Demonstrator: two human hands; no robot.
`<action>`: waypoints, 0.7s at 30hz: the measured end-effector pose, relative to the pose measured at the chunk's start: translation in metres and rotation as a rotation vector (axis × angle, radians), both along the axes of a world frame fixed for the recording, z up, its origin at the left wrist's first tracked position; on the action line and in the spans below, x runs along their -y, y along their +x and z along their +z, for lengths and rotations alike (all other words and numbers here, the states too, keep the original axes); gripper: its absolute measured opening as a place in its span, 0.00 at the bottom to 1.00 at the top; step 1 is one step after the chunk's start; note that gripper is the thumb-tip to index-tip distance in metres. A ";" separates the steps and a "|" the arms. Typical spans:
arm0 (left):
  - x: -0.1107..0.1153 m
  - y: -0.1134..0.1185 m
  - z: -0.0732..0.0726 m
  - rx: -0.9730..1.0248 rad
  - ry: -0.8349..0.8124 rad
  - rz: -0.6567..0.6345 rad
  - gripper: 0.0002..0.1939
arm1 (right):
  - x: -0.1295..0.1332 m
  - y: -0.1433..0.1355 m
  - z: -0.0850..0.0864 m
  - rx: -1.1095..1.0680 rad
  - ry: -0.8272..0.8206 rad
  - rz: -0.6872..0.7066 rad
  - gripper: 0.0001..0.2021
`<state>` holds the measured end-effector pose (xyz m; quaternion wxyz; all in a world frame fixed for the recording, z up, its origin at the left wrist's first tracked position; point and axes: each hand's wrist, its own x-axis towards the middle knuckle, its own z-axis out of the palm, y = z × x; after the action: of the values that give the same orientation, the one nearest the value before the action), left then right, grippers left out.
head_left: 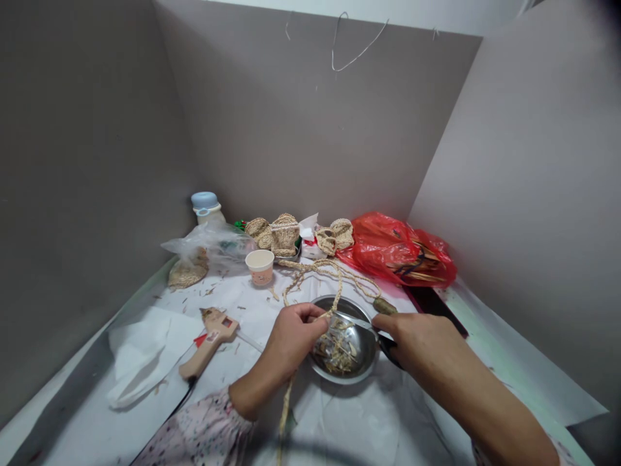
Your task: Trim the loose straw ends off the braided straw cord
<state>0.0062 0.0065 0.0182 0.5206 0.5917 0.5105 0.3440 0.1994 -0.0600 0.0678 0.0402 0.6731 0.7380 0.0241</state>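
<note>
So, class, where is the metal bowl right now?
In the head view, the metal bowl sits in the lower half, just right of centre, below the scissors and between the left hand and the right hand.

Your table (417, 427): white-covered. Nearest you: one metal bowl (350, 380), loops of braid (285, 406) behind it. To your left: glue gun (209, 347), white sheet (138, 349), scattered scraps. Farther back, left to right: clear bag (223, 241), bottle (207, 210), cup (261, 275), tray (291, 257), red bag (371, 236). To your right: dark slab (436, 307).
</note>
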 end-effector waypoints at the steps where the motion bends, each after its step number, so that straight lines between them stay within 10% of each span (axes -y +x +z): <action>1: 0.000 0.000 0.001 -0.006 0.000 -0.010 0.11 | 0.001 0.002 0.000 -0.007 0.002 -0.009 0.09; 21: -0.008 -0.010 0.008 0.009 -0.075 -0.203 0.06 | -0.004 0.009 -0.004 -0.058 0.088 0.173 0.12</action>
<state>-0.0034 0.0149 0.0258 0.5767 0.6190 0.4581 0.2727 0.2079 -0.0558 0.0636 -0.0132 0.6084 0.7925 0.0405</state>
